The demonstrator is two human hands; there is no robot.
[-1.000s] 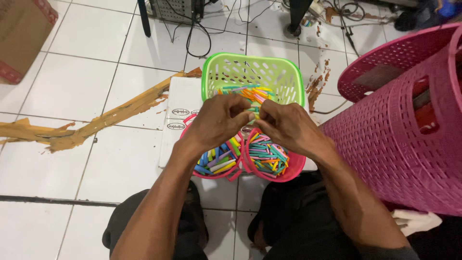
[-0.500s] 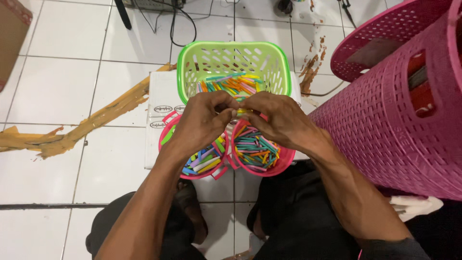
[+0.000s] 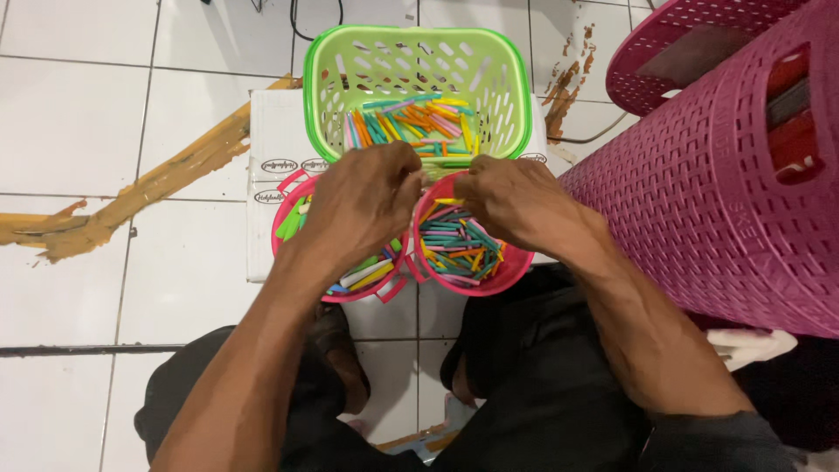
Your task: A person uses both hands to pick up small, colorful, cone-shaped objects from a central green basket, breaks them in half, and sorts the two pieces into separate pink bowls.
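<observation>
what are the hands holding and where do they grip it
It cannot be told. The left hand and right hand meet fingertip to fingertip between the green basket and two pink baskets; the fingers hide any stick.

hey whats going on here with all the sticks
A seated person has both hands over two round pink baskets of coloured sticks. The left hand and right hand meet at the near rim of a green basket, which also holds sticks. Whether the fingers pinch a stick is hidden. A large pink laundry basket stands to the right.
</observation>
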